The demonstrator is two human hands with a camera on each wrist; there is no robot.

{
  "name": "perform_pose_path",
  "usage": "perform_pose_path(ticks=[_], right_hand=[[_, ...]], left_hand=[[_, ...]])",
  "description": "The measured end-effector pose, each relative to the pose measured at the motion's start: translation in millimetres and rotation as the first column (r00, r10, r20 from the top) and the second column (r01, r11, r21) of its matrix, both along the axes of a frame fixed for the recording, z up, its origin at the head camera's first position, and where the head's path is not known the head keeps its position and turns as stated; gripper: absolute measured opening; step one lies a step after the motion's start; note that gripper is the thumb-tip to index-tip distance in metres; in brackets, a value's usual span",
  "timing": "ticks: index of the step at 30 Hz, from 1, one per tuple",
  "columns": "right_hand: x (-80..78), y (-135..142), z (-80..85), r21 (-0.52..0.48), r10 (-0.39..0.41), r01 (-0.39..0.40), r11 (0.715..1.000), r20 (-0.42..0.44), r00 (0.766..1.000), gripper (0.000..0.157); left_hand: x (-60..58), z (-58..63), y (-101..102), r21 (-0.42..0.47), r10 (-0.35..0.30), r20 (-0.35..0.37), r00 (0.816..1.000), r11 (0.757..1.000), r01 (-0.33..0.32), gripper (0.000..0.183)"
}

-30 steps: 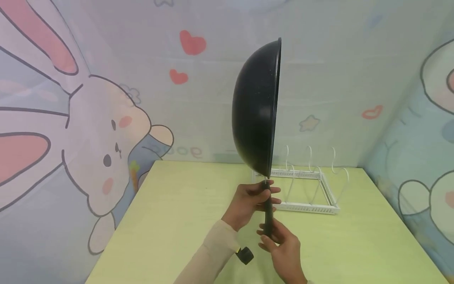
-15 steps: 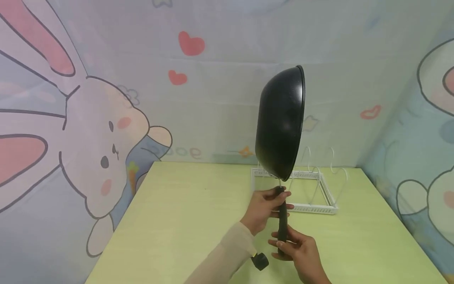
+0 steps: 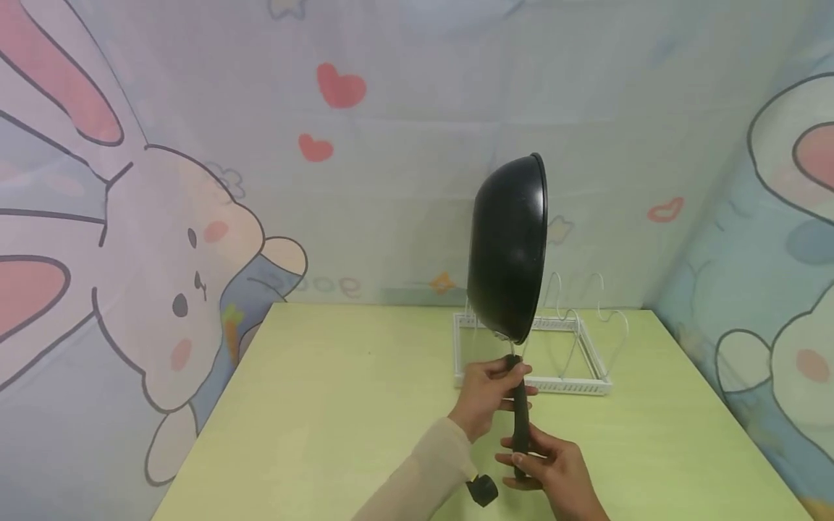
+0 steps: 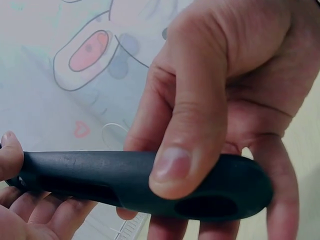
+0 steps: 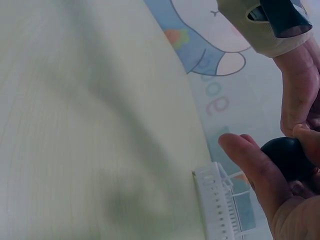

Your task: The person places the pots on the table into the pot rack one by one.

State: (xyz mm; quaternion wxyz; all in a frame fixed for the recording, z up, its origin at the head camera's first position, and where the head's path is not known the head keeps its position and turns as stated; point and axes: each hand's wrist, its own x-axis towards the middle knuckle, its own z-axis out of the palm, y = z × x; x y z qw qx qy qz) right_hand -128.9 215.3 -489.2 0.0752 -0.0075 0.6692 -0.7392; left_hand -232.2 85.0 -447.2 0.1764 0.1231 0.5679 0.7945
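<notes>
At lower right, your left hand (image 3: pixel 483 396) and right hand (image 3: pixel 555 464) grip the black pan (image 3: pixel 508 250) by its handle (image 3: pixel 520 417), near a white rack (image 3: pixel 576 387).

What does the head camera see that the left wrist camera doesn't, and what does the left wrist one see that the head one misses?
Only the head view shows the pan's black bowl and the bunny face on the left. Only the left wrist view shows the hole near the end of the handle. Both show the handle, the left hand, the right hand and some of the rack.
</notes>
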Motion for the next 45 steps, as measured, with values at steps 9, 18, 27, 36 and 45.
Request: perform_pose_path(ticks=[9, 18, 27, 36, 45], right_hand=[[1.3, 11, -7.6, -0.019, 0.013, -0.012, 1.0, 0.055, 0.998, 0.072], [6.1, 18, -22.7, -0.003, 0.018, -0.018, 1.0, 0.088, 0.996, 0.074], [8.8, 26, -34.0, -0.032, 0.093, -0.09, 0.995, 0.094, 0.991, 0.078], [11.4, 30, -43.2, -0.065, 0.132, -0.125, 0.99, 0.124, 0.983, 0.082], [14.6, 32, -50.9, -0.056, 0.141, -0.135, 0.989, 0.12, 0.983, 0.084]], left_hand=[[2.0, -8.7, 15, -0.021, 0.051, 0.035, 0.998, 0.999, -0.05, 0.028], [7.8, -23.4, 22, -0.048, 0.078, 0.062, 0.995, 0.996, -0.075, 0.026], [13.1, -33.7, 25, -0.072, 0.122, 0.086, 0.989, 0.991, -0.116, 0.03], [15.3, -47.2, 26, -0.087, 0.137, 0.094, 0.986, 0.988, -0.129, 0.028], [19.1, -56.1, 28, -0.11, 0.153, 0.115, 0.981, 0.984, -0.141, 0.028]])
